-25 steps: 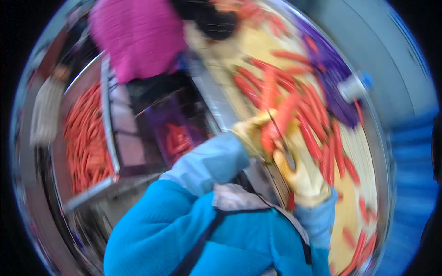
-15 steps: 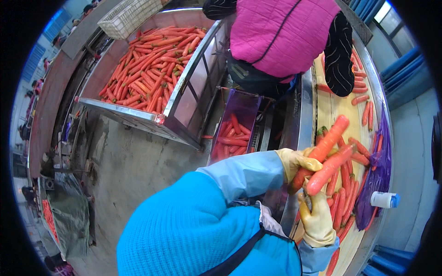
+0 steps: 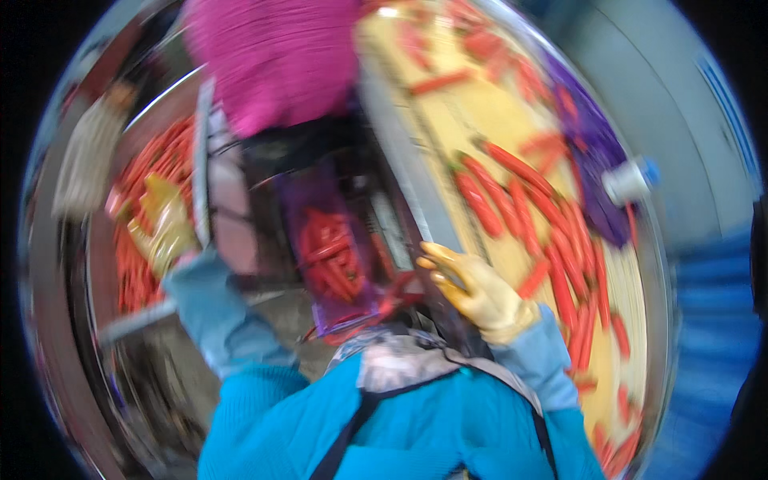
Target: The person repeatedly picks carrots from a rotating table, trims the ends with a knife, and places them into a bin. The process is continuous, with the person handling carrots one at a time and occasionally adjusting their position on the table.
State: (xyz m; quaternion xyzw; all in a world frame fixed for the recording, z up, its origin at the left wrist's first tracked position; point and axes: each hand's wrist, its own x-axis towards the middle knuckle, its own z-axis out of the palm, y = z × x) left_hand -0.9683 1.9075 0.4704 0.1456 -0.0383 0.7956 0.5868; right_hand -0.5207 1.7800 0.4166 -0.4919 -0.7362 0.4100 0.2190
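Showing the counter (image 3: 444, 116) along the right, the bin (image 3: 202, 160) at left and, between them, the purple crate (image 3: 356, 310). Holding the left hand (image 3: 170, 230) at the bin with fingers spread wide, blurring too much to tell contact. Holding the right hand (image 3: 486, 300) by the counter's inner edge with fingers part-curled, not revealing whether gripping anything. Including, smallest, carrots (image 3: 482, 204) strewn on the counter, heaped in the bin and lying in the crate. Probably calling for a left grip around one carrot's middle, without raking.
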